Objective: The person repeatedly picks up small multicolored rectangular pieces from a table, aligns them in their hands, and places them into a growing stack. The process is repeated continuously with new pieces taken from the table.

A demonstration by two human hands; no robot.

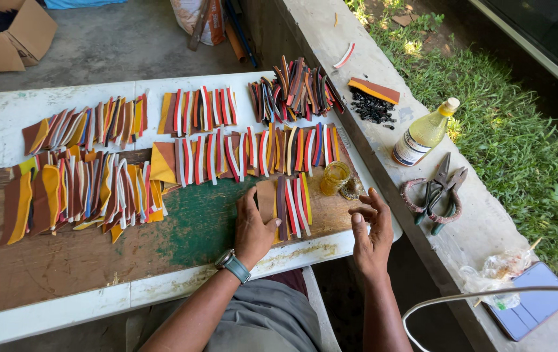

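From the head view, most of the work looks done: rows of layered coloured strips (90,189) already cover the far and left parts of the white table (51,303), while the short near row (290,207) seems unfinished. The left hand (251,228) lies flat, fingers together, pressing that row's left edge. The right hand (371,231) hovers just right of it, fingers loosely apart, holding nothing, near a small amber jar (334,178).

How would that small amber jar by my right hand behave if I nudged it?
The amber jar looks like glass, so probably breakable and fairly stiff. It stands upright, short and wide, so likely slides rather than tips. Near the table edge, a hard push from the right hand might drop it.
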